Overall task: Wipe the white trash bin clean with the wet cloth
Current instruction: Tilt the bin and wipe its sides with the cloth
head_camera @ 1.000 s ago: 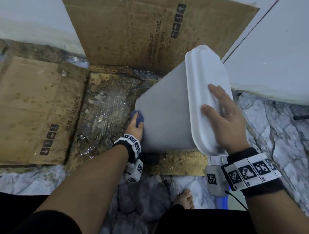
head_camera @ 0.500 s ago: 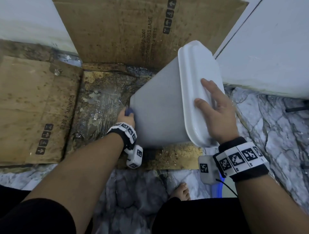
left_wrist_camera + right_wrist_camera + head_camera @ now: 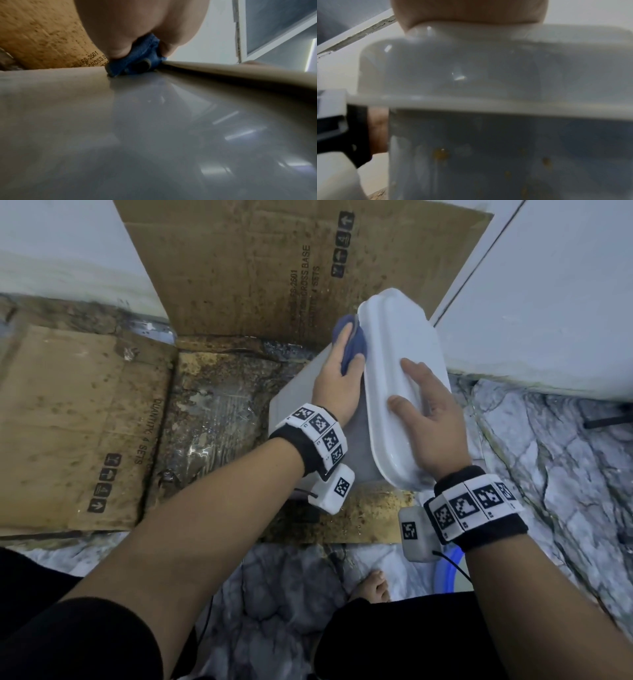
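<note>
The white trash bin (image 3: 404, 378) stands tilted on wet cardboard, its lid facing up and right. My left hand (image 3: 337, 381) grips a bunched blue wet cloth (image 3: 354, 347) and presses it against the bin's side wall just under the lid's rim, near the far corner. The left wrist view shows the blue cloth (image 3: 137, 59) squeezed under the palm on the glossy bin wall (image 3: 154, 128). My right hand (image 3: 428, 419) lies flat on the lid with fingers spread, steadying it. In the right wrist view the bin (image 3: 488, 148) carries brownish specks below the lid rim.
Stained, wet cardboard sheets (image 3: 78, 426) cover the floor to the left and lean on the wall (image 3: 260, 265) behind. A white door or panel (image 3: 555, 302) stands at the right. Marble floor (image 3: 555, 460) runs along the right; a bare foot (image 3: 375, 587) and a blue rim (image 3: 448, 573) are below.
My left hand with the cloth has moved from the bin's lower left edge up along the side wall to the far corner under the lid rim. The right hand stays on the lid.
</note>
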A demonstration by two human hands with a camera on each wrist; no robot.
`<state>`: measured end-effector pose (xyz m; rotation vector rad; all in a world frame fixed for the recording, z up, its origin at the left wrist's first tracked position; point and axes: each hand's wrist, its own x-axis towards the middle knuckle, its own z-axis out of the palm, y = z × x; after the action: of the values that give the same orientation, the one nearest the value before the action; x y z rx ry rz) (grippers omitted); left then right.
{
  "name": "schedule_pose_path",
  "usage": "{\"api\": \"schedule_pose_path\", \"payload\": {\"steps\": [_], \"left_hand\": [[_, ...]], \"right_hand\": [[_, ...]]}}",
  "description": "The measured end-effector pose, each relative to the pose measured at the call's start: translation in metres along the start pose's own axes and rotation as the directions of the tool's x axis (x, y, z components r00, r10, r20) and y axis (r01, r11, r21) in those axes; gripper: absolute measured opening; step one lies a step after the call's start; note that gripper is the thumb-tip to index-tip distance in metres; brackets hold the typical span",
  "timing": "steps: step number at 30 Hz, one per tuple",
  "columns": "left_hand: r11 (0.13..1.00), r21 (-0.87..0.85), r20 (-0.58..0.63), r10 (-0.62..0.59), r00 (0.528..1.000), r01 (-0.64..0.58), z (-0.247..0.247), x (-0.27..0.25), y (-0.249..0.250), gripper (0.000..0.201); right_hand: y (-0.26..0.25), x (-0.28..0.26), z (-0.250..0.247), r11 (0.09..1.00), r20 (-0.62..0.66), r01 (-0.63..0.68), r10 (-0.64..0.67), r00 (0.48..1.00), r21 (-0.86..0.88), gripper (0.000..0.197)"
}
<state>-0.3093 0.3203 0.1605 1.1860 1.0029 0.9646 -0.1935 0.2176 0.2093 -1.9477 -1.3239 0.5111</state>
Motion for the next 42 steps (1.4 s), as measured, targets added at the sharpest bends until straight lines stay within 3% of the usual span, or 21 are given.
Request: {"api": "schedule_pose_path", "payload": {"steps": [5, 10, 14, 18, 27, 30, 34, 38, 42], "left_hand": [[0.979, 0.204, 0.020, 0.014, 1.000, -0.018, -0.012, 0.007, -0.030, 0.053], [0.933, 0.326, -0.048, -0.145, 0.988, 0.153, -0.041, 0.012, -0.080, 0.054], [0.868, 0.348, -0.103, -0.339, 0.935, 0.353, -0.065, 0.010, -0.121, 0.054], [0.831, 0.292, -0.129, -0.456, 0.881, 0.473, -0.085, 0.013, -0.150, 0.054], [0.716, 0.389, -0.160, -0.568, 0.808, 0.580, -0.118, 0.042, -0.161, 0.052], [0.832, 0.260, -0.200, -0.450, 0.870, 0.490, -0.113, 0.052, -0.138, 0.050], [0.976, 0.154, -0.148, -0.129, 0.980, 0.152, -0.076, 0.065, -0.077, 0.050], [0.995, 0.056, 0.010, 0.079, 0.997, -0.079, -0.032, 0.068, -0.020, 0.048], [0.987, 0.113, 0.113, 0.104, 0.988, -0.117, -0.013, 0.070, -0.014, 0.049]], "right_hand": [[-0.003, 0.000, -0.001, 1.000, 0.005, -0.007, 0.007, 1.000, 0.002, 0.050], [-0.005, 0.000, -0.004, 1.000, 0.018, -0.028, 0.028, 0.999, -0.002, 0.048], [-0.002, 0.000, -0.004, 0.999, 0.019, -0.024, 0.024, 1.000, 0.020, 0.047], [0.002, 0.004, -0.003, 1.000, 0.027, -0.006, 0.006, 1.000, 0.019, 0.048], [-0.001, 0.001, -0.001, 0.999, 0.023, 0.001, -0.002, 1.000, 0.033, 0.050], [-0.003, 0.001, -0.001, 1.000, 0.023, 0.011, -0.012, 1.000, 0.026, 0.051], [-0.003, 0.001, -0.002, 1.000, 0.024, 0.024, -0.024, 0.999, 0.017, 0.050], [-0.003, 0.001, -0.001, 0.999, 0.019, 0.029, -0.029, 0.999, 0.023, 0.050], [-0.005, 0.001, -0.002, 1.000, 0.024, 0.007, -0.007, 1.000, 0.010, 0.052]]}}
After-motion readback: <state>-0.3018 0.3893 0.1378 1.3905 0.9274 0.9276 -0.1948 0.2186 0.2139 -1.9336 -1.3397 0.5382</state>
